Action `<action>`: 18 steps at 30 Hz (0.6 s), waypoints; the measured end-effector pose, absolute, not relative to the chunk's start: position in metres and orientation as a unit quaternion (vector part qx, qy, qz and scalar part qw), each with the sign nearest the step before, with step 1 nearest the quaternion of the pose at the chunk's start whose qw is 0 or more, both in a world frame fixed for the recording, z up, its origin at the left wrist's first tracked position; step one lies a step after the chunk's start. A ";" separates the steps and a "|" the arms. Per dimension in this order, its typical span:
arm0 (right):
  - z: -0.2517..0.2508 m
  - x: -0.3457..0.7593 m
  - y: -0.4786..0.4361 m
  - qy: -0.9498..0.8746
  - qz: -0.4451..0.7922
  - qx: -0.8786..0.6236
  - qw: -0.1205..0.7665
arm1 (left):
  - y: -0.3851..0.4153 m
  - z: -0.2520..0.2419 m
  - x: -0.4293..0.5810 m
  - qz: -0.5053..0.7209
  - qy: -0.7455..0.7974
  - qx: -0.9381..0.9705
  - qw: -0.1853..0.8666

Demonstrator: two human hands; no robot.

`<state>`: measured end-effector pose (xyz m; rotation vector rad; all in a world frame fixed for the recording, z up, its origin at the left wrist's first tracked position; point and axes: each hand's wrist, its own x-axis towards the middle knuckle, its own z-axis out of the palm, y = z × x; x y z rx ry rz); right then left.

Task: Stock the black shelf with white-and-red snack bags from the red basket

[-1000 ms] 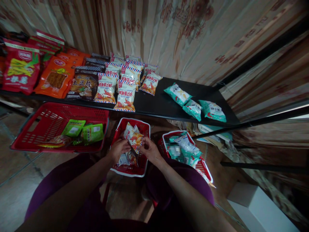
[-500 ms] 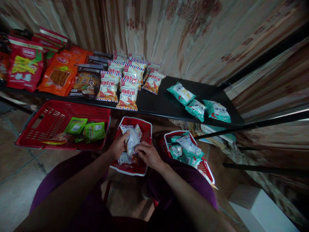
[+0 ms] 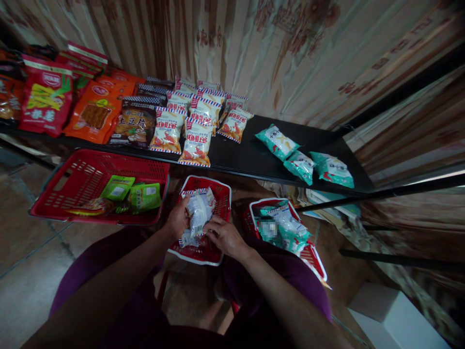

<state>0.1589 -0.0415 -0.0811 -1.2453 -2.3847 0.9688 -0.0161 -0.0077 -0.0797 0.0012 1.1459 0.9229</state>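
My left hand [image 3: 179, 219] is closed around a white snack packet [image 3: 198, 212], held back side up over the small red basket [image 3: 221, 194] between my knees. My right hand [image 3: 224, 236] sits just right of it with fingers curled on the packet's lower edge, over more packets lying in the basket. On the black shelf [image 3: 254, 157] above stand rows of matching shrimp-snack packets [image 3: 196, 145] with striped borders.
A big red basket [image 3: 76, 169] at the left holds green packets [image 3: 145, 195]. A third basket [image 3: 308, 254] at the right holds teal packets. Teal packets [image 3: 301, 165] lie on the shelf's right part. Red and orange bags [image 3: 92, 114] fill its left. A white box [image 3: 385, 317] sits on the floor.
The packet has been turned from its orange printed front to its pale back. Both hands stayed over the small basket, and the view drifted slightly left.
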 end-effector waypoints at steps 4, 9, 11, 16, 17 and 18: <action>-0.074 0.157 -0.039 -0.812 0.365 -0.425 0.164 | -0.006 -0.074 -0.017 0.423 0.511 -0.010 0.749; -0.074 0.161 -0.030 -0.704 0.315 -0.591 0.237 | -0.004 -0.068 -0.014 0.466 0.480 -0.034 0.742; -0.076 0.163 -0.028 -0.640 0.332 -0.649 0.242 | -0.004 -0.071 -0.014 0.492 0.478 -0.051 0.726; -0.077 0.161 -0.031 -0.375 0.591 -0.673 0.239 | -0.001 -0.083 -0.018 0.536 0.485 -0.104 0.683; -0.076 0.160 -0.033 -0.338 0.638 -0.652 0.231 | -0.001 -0.086 -0.019 0.545 0.486 -0.107 0.675; -0.076 0.158 -0.035 -0.317 0.673 -0.631 0.220 | -0.001 -0.087 -0.019 0.550 0.492 -0.110 0.666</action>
